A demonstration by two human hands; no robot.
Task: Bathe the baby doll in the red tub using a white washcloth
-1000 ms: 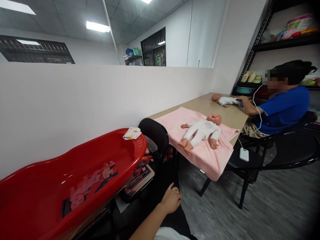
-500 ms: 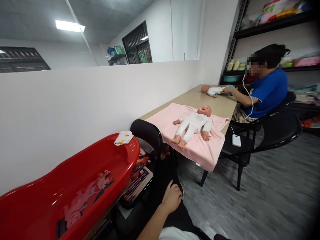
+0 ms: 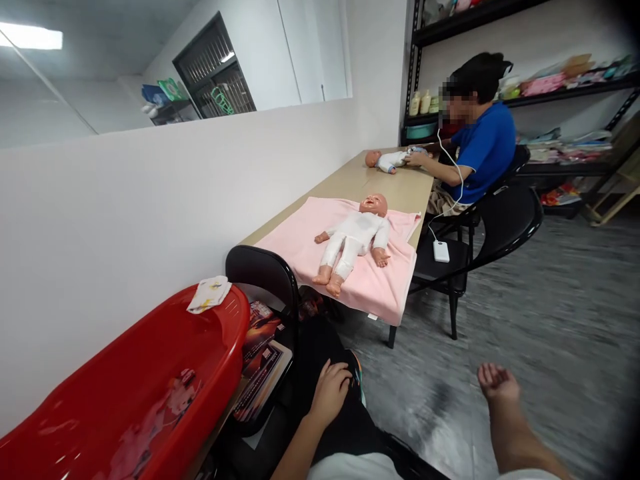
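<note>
My left hand [image 3: 331,390] lies flat on my black-trousered thigh, fingers stretched out and holding nothing. Out to the right, my right hand [image 3: 499,383] hangs over the grey floor, palm turned up, fingers loosely curled and nothing in it. Ahead of both hands a baby doll [image 3: 354,235] in a white suit lies on its back on a pink towel [image 3: 285,230]. The towel is spread over the near end of a tan table [image 3: 330,180] and hangs over its edge. Neither hand touches the doll.
A red baby bathtub [image 3: 125,353] with a patterned cloth [image 3: 209,294] on its rim stands left. Books [image 3: 265,377] lie on a black folding chair [image 3: 263,257]. A person in blue [image 3: 483,150] handles a second doll [image 3: 393,160]. A white power bank [image 3: 441,251] sits on another chair.
My right hand has come into view at the lower right. The view has turned right, so the table, doll and tub sit further left. My left hand stays on my thigh.
</note>
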